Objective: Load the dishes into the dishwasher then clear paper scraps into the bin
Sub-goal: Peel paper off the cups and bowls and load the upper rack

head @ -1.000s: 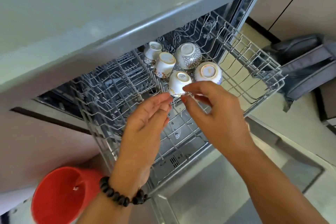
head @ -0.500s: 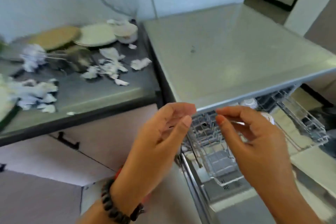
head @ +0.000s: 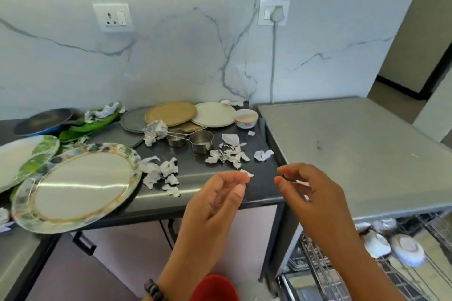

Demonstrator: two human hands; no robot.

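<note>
Counter [head: 190, 176] space ahead of both hands is covered with plates [head: 80, 186] and paper scraps [head: 227, 154], seemingly awaiting loading and binning. Bowls [head: 407, 249] are racked below the right hand [head: 315, 193]. Nothing is held; left hand [head: 215, 200] and right are loosely curled.

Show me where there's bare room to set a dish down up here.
The grey steel dishwasher top, right of the dark counter, is bare. The counter is crowded: torn paper scraps, steel measuring cups and a floral-rimmed plate overhanging its front edge.
</note>
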